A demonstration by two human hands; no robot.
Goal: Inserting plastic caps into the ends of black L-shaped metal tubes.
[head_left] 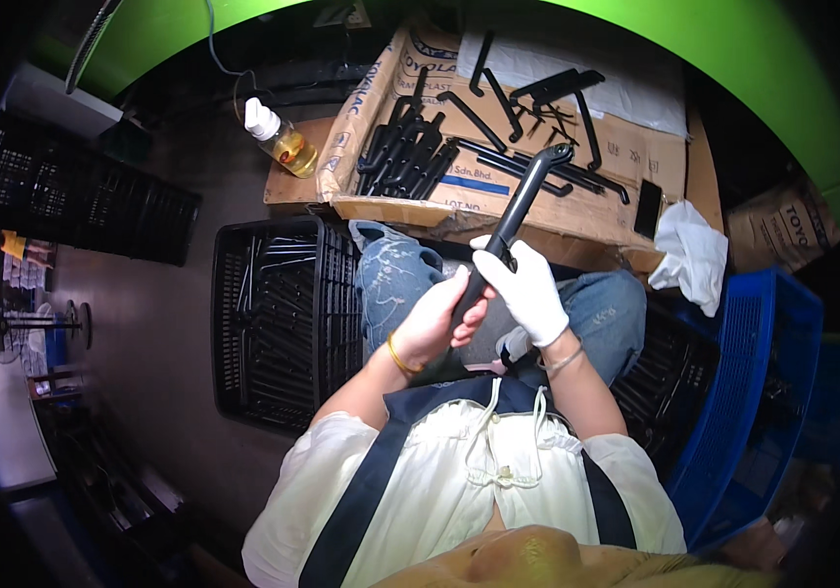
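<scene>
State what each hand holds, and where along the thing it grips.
Both hands hold one long black handle-like part. The bare left hand grips its lower end; the gloved right hand wraps the shaft just above. The upper end is free.

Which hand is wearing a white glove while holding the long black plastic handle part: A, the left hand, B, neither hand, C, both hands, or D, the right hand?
D: the right hand wears a white glove and grips the long black plastic handle part, while the left hand holding its lower end is bare, with only a thin yellow band at the wrist.
</scene>
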